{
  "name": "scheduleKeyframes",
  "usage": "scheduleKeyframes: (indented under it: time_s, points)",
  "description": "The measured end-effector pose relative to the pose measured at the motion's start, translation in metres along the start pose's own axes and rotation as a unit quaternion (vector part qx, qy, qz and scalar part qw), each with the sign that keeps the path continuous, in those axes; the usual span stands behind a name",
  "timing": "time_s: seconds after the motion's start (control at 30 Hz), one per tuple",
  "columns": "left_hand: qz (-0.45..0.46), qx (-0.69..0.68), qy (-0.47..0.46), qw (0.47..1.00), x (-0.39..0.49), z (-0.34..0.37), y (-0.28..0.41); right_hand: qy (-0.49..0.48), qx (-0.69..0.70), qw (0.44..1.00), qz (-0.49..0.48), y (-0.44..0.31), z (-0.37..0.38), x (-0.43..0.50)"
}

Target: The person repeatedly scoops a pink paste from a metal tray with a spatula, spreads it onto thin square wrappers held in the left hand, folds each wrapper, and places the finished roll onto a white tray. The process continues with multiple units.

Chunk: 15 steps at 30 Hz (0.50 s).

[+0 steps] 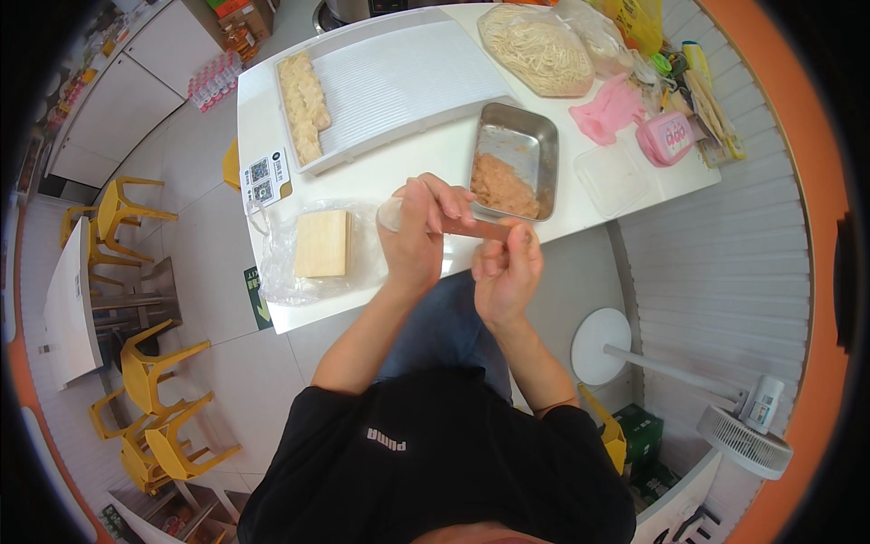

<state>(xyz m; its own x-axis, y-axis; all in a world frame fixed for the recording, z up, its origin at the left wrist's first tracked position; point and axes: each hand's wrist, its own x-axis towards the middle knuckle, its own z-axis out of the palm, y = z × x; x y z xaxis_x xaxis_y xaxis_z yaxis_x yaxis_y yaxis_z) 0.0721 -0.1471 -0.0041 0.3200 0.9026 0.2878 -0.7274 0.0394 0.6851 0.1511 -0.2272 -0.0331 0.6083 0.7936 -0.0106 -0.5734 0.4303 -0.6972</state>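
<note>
My left hand [416, 234] has its fingers curled over a pale piece of dough wrapper [390, 214], partly hidden by the palm. In my right hand [506, 262] is a flat reddish-brown stick [476, 229], pinched at its right end; its other end reaches under my left fingers. Just behind it, a rectangular steel pan [549, 156] holds pinkish minced filling [501, 185]. A stack of square dough wrappers [321, 243] lies on a clear plastic bag [282, 282] to the left. Folded wontons [302, 102] line the left end of a ribbed white tray [408, 68].
Bagged noodles [537, 51] sit at the back right of the white table [401, 156]. Near them are a pink cloth or glove [607, 110], a clear lid [612, 178] and a pink container [666, 139]. A standing fan [744, 435] is at lower right; yellow stools [146, 367] stand left.
</note>
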Motion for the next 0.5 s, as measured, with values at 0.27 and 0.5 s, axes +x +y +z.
scheduleKeyframes:
  time_s: [0.27, 0.5]
  points:
    - [0.043, 0.06, 0.08, 0.994, 0.016, -0.013, 0.037, 0.042, 0.005, 0.999, 0.01, -0.001, -0.004, 0.003]
    - [0.123, 0.221, 0.007, 0.967, 0.017, -0.042, 0.071, 0.007, -0.02, 0.999, -0.043, -0.007, -0.014, 0.004]
